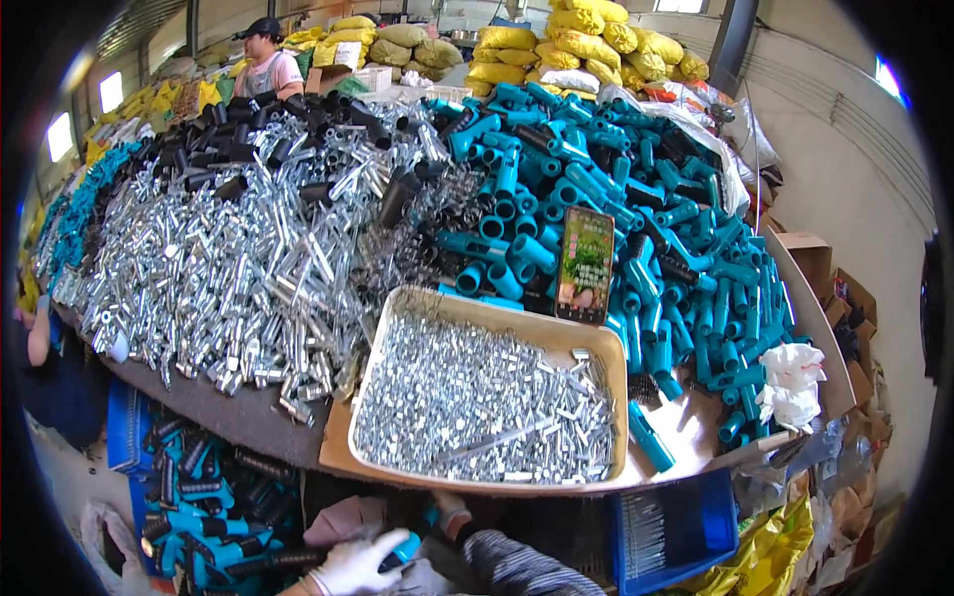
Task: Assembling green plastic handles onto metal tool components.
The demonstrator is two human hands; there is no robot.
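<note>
Below the table's front edge, my left hand (pixel 356 566) in a white glove is closed round a teal plastic handle piece (pixel 402 549), most of which its fingers cover. My right hand (pixel 452 512), at the end of a striped grey sleeve, is farther forward in the shadow under the edge. A small bit of teal plastic (pixel 431 516) shows at its fingertips; the rest is hidden. Above both hands, a cream tray (pixel 622 437) on the table holds many small silver metal pieces.
Silver metal tubes (pixel 238 268) heap up left, teal plastic housings (pixel 696 248) right. A phone (pixel 584 266) leans behind the tray. Blue crates stand below: one (pixel 129 427) beside teal-and-black handles, another (pixel 730 517) at right. Across the table is a person in a cap (pixel 266 65).
</note>
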